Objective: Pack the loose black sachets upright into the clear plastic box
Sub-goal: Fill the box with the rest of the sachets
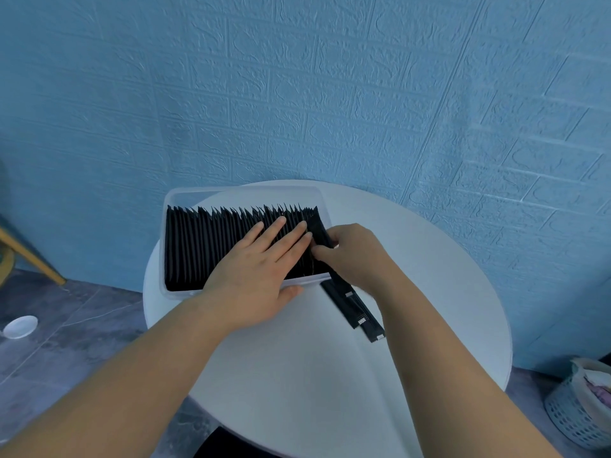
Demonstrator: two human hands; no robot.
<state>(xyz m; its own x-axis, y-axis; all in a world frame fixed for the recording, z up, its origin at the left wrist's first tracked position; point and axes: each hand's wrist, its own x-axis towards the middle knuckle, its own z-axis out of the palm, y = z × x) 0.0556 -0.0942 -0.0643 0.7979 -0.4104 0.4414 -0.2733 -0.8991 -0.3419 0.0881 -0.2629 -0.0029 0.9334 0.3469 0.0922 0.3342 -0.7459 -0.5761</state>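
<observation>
Fingers [291,231] of left hand [254,276]: spread flat and wide, pressed palm-down on the top edges of the packed sachets [211,246]; gripping nothing; thumb lying along the near rim of the box.
Fingers [322,251] of right hand [353,256]: curled narrow, pinched on one black sachet [319,233], held at the right end of the row, tilted, upper end in the box.
Packed sachets: black, standing on edge in a close row, filling the box from its left wall nearly to the right one; tops jagged and uneven.
Box [244,193]: clear plastic, oblong, no lid on it; set on the far left part of the bench, left end overhanging the edge slightly.
Loose sachets [355,309]: small black bundle, lying flat on the bench just right of the box's near right corner, beneath the right wrist; exact count unclear.
Bench [330,375]: round, white.
Wall [297,94]: blue, embossed brick pattern, directly behind the bench.
Floor [66,325]: grey tile; small white dish [20,326] at left; pale slotted basket [582,408] at right with cloth inside.
Yellow wooden leg [29,256]: slanted, at far left edge.
</observation>
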